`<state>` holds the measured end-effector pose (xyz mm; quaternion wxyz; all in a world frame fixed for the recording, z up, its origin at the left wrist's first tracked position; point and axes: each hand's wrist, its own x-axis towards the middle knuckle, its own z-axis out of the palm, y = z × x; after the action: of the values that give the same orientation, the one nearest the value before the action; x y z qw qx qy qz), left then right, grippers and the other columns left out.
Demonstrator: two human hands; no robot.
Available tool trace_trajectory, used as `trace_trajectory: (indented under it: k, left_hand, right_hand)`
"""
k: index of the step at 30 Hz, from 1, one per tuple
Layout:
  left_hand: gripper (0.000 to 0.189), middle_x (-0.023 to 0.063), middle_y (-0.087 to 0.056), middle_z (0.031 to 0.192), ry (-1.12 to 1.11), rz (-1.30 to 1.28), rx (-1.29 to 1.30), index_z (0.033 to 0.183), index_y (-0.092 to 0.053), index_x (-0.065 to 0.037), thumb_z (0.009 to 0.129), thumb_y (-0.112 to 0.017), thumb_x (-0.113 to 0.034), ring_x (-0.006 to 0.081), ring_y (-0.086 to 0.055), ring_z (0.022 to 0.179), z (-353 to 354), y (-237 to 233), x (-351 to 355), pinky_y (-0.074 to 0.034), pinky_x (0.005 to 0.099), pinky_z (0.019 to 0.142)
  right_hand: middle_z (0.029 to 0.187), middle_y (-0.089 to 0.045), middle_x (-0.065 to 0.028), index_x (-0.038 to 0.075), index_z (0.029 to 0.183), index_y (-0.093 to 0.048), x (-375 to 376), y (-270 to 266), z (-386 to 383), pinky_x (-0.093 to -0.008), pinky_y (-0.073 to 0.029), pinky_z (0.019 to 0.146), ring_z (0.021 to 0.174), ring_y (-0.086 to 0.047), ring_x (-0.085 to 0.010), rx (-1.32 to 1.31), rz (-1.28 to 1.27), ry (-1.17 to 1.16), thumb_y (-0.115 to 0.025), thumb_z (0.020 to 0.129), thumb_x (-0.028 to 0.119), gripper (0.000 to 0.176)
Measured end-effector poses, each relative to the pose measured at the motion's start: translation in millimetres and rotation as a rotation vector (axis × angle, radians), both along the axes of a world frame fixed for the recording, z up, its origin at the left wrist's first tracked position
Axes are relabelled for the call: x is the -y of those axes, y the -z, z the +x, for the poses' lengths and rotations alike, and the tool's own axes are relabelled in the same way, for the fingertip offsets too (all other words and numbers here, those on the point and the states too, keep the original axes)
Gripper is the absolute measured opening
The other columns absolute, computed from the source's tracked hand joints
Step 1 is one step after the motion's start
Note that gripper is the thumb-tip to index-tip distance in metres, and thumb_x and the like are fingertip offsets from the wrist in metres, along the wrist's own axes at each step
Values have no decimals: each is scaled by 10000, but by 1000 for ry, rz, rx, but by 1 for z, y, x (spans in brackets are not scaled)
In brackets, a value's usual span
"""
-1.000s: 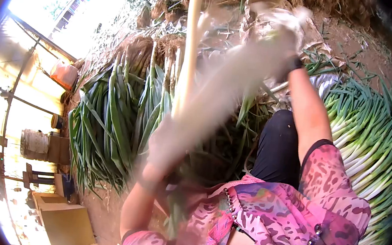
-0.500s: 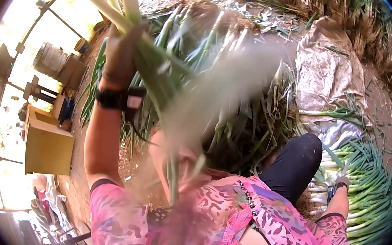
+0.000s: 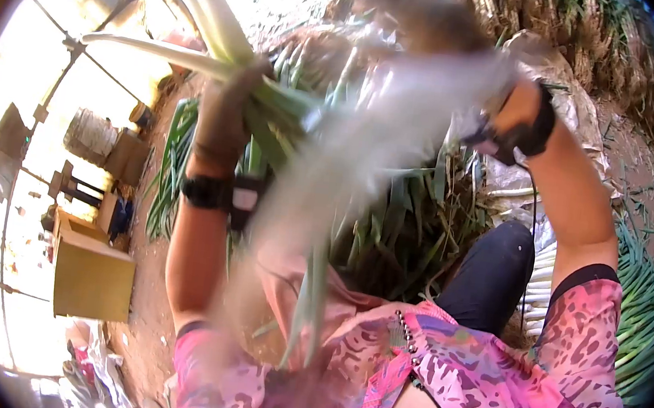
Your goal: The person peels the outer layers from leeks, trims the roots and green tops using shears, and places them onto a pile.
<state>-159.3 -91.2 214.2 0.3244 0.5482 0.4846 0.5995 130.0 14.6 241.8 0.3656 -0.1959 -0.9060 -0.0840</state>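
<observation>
My left hand [image 3: 229, 110], in a dark glove, is closed round a few leeks [image 3: 215, 13]. Their white stalks point up and away from me, and their green leaves hang toward my lap. My right hand [image 3: 441, 25], also gloved, is stretched forward over the leek pile [image 3: 414, 205]; motion smears its fingers, so I cannot see whether it holds anything. Both wrists carry black bands. A blurred greyish streak [image 3: 363, 168] crosses the middle of the view and hides part of the leaves and the pile.
White-stalked leeks [image 3: 646, 317] lie in a row to my right. A pale crumpled sack [image 3: 582, 127] is on the ground beyond my knee. More leeks with roots and soil [image 3: 599, 41] are heaped at the far right. A yellowish wooden box [image 3: 93, 279] stands at left.
My right hand has left the row of leeks at right and swung forward and up over the pile. My left hand keeps its leeks, sitting slightly lower and further right in view.
</observation>
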Motion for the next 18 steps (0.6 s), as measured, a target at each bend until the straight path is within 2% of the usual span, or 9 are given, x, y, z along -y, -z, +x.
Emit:
trace_trajectory:
  k: [2,4,5,6,7,10,13,17,18]
  left_hand:
    - [236,34,-639,825,42,-107,-113,990,-659,15,875,-694,-187,133,-640,724,36,-16,12,-518,269,625]
    - [303,27,-622,862,92,-158,-175,1046,-625,-26,854,-734,-233,125,-606,710,67,-3,12,-501,272,605]
    - [311,19,-620,853,273,-187,29,1054,-624,-27,838,-755,-209,118,-605,715,103,-14,29,-495,255,602]
    - [325,12,-625,884,294,-247,15,1074,-624,-35,817,-778,-160,111,-601,735,124,-1,30,-496,259,617]
    - [375,16,-636,922,256,-321,-269,1124,-608,-32,804,-782,-122,110,-609,776,106,43,4,-511,268,658]
    - [459,24,-637,944,400,-313,-341,1179,-571,-18,788,-781,-132,110,-617,825,148,85,12,-520,280,704]
    - [502,36,-635,932,532,-304,-442,1185,-559,0,763,-787,-150,113,-606,815,182,85,23,-519,291,713]
    - [513,44,-635,920,628,-20,-626,1188,-555,5,763,-794,-155,119,-600,818,205,108,24,-523,298,727]
    - [515,46,-635,926,706,204,-644,1192,-553,4,766,-795,-152,119,-600,823,206,122,17,-524,301,731]
  right_hand:
    - [1384,-552,-108,160,1476,-451,30,4,-23,-366,-437,1087,1234,-554,-217,-23,272,-1,-698,900,167,627]
    - [1504,-399,-78,165,1527,-360,56,-11,-9,-392,-262,1167,1364,-371,-225,303,422,84,-687,899,162,708]
    - [1564,-322,-63,167,1552,-314,67,-16,1,-405,-174,1207,1429,-279,-228,478,478,132,-682,898,160,750]
    - [1624,-245,-48,170,1577,-269,70,-12,15,-418,-87,1247,1494,-188,-232,660,516,180,-677,898,158,793]
    - [1576,-315,-64,144,1534,-330,68,-1,24,-430,-120,1241,1476,-237,-244,686,543,166,-665,893,167,723]
    - [1430,-525,-111,68,1403,-512,34,66,46,-465,-220,1222,1423,-386,-282,571,641,53,-627,879,196,552]
    - [1185,-645,-92,66,1264,-600,60,74,92,-450,-414,1041,1212,-552,-285,712,168,156,-613,860,192,424]
    - [1194,-623,-92,68,1279,-583,73,110,132,-406,-480,874,1133,-564,-275,515,54,218,-602,859,183,436]
    - [1337,-559,-104,80,1337,-541,73,116,134,-430,-452,980,1250,-515,-293,468,174,192,-601,859,187,493]
